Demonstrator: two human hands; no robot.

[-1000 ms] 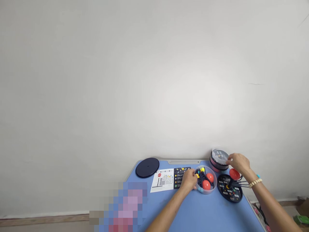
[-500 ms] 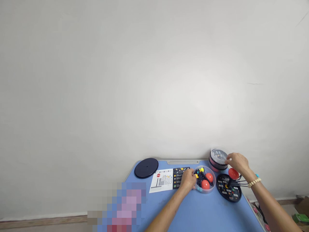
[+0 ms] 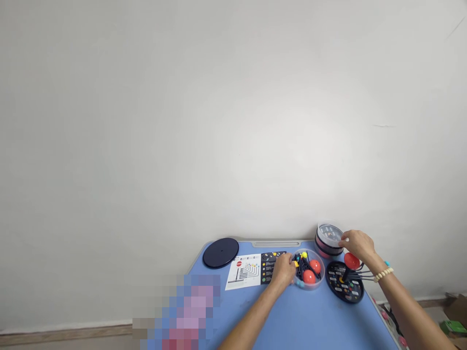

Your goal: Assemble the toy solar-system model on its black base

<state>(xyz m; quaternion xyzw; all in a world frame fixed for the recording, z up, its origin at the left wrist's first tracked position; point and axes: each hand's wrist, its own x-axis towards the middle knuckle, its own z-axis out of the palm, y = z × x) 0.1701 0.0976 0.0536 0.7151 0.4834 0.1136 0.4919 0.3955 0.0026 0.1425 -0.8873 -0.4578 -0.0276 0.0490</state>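
My left hand (image 3: 284,270) is closed on the left rim of a clear round tub (image 3: 316,287). Inside that tub lie red balls (image 3: 309,276), thin black rods (image 3: 302,268) and small yellow and blue pieces. Farther back on the right, my right hand (image 3: 359,244) pinches the edge of a clear round container (image 3: 330,232), which sits on top of a stack with black and pink bands (image 3: 324,251). Below my right wrist stands a planet model on a black printed disc (image 3: 346,290), with a red half-shell (image 3: 351,261) and several black arms, partly hidden by the wrist.
An instruction sheet (image 3: 243,272) with diagrams lies left of the tub, partly under my left hand. A plain black disc (image 3: 221,253) rests at the back left of the blue table (image 3: 310,321). Behind it rises a white wall (image 3: 219,121). A pixelated patch covers the front left.
The view has shifted very slightly. Both hands keep their places, the left at the tub and the right at the stacked container.
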